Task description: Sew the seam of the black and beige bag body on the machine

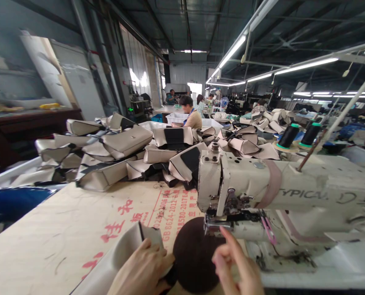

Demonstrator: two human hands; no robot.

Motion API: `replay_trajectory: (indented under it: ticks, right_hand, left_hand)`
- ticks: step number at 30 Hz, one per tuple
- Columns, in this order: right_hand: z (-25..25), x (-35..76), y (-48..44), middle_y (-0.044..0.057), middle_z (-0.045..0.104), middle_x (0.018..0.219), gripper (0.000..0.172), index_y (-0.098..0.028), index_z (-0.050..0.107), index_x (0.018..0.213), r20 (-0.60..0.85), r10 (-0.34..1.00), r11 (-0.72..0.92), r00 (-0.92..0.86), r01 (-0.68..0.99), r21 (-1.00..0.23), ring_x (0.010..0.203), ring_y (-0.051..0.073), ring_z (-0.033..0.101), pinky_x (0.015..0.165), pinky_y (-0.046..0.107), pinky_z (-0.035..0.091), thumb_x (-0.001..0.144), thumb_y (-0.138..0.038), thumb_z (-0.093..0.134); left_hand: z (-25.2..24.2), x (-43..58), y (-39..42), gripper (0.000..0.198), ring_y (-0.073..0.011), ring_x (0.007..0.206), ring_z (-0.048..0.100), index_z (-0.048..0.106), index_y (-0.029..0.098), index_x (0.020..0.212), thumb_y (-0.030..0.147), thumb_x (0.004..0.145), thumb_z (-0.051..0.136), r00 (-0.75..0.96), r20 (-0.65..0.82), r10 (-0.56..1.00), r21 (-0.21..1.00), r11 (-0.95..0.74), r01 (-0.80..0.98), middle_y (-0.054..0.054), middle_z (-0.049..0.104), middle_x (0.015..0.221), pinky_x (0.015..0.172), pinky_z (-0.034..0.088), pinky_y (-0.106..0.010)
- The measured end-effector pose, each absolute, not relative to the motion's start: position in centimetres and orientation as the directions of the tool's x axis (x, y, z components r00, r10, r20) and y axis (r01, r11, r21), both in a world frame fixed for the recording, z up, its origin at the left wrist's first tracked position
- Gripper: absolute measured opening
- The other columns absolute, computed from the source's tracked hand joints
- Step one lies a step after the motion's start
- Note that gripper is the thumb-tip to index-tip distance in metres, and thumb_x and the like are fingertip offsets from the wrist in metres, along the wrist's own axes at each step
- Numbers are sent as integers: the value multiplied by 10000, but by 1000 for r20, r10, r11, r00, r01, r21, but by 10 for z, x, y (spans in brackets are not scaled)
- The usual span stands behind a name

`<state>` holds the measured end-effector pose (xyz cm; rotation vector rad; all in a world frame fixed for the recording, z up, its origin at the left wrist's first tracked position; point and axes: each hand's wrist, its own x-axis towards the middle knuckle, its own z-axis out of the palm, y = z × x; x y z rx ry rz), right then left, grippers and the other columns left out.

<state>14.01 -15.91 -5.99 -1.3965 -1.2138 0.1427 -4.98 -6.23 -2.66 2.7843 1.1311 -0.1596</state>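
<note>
My left hand (pixel 141 270) is closed on a folded beige piece with a dark edge (pixel 121 250), at the bottom centre of the head view. Right of it my right hand (pixel 237 266) pinches its fingers together just below the needle area (pixel 219 219) of a cream sewing machine (pixel 293 188); what it pinches is too small to name. A dark brown round piece (pixel 191 254) lies between the two hands under the machine head.
A heap of beige and black sewn pieces (pixel 118 151) covers the far side of the board table (pixel 62 229). Two dark thread cones (pixel 299 135) stand behind the machine. Other people sit at tables further back (pixel 190 112). Blue fabric (pixel 10 203) lies at left.
</note>
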Motion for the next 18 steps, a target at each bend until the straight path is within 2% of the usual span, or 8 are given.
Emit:
replay_trajectory:
  ticks: [3, 5, 7, 9, 11, 13, 14, 18]
  right_hand:
    - [-50, 95, -120, 51, 617, 795, 436, -116, 327, 1304, 539, 713, 340, 448, 451, -825, 574, 111, 576, 528, 191, 473, 929, -320, 415]
    - [-45, 83, -102, 46, 597, 746, 378, -90, 355, 1243, 537, 632, 332, 559, 431, -839, 582, 114, 572, 544, 192, 469, 941, -314, 391]
    - [-47, 88, -94, 17, 568, 655, 280, -103, 426, 1139, 597, 585, 323, 549, 517, -792, 543, 114, 560, 514, 188, 444, 953, -303, 364]
    - [-51, 109, -94, 3, 564, 603, 224, -122, 484, 1052, 723, 601, 339, 340, 711, -616, 506, 115, 557, 484, 195, 417, 954, -290, 373]
    - [-50, 137, -102, 14, 594, 620, 221, -132, 522, 1035, 778, 627, 366, 52, 861, -352, 525, 134, 580, 504, 222, 424, 942, -301, 414]
    - [-44, 163, -115, 39, 632, 704, 259, -146, 534, 1089, 761, 636, 378, -127, 911, -164, 604, 162, 612, 560, 257, 454, 923, -329, 457]
    - [-40, 171, -122, 49, 642, 748, 274, -150, 529, 1117, 765, 627, 385, -151, 913, -135, 646, 170, 620, 590, 269, 466, 912, -325, 480]
    - [-49, 159, -145, 75, 653, 856, 209, -127, 536, 1080, 886, 460, 417, 49, 869, -265, 758, 149, 627, 666, 235, 484, 886, -167, 472]
  left_hand:
    - [-27, -58, -64, 118, -232, 852, 580, 620, 231, 820, 232, 794, 506, 672, -113, 732, 10, -676, 737, -31, 666, 859, 796, 315, -400]
    - [-26, -63, -64, 141, -232, 865, 580, 623, 232, 864, 240, 805, 495, 661, -106, 743, -16, -666, 746, -42, 662, 890, 795, 316, -406]
    - [-27, -61, -62, 147, -231, 870, 580, 624, 231, 878, 244, 803, 498, 668, -112, 736, -28, -674, 738, -46, 661, 897, 794, 322, -404]
    - [-32, -52, -58, 142, -230, 857, 585, 629, 223, 861, 243, 798, 503, 680, -121, 723, -36, -688, 725, -46, 664, 879, 795, 333, -403]
    - [-38, -41, -52, 141, -240, 851, 592, 639, 207, 835, 243, 788, 511, 694, -135, 707, -50, -704, 708, -54, 670, 857, 796, 346, -405]
    - [-45, -39, -47, 143, -255, 859, 597, 651, 190, 816, 238, 768, 525, 702, -158, 694, -64, -717, 695, -67, 676, 851, 803, 354, -407]
    - [-47, -43, -45, 145, -261, 867, 599, 657, 186, 810, 230, 759, 529, 699, -168, 695, -67, -715, 696, -71, 678, 850, 811, 353, -409]
    - [-47, -89, -53, 185, -258, 870, 597, 674, 223, 795, 208, 773, 491, 611, -184, 770, -46, -627, 777, -43, 684, 855, 812, 338, -407]
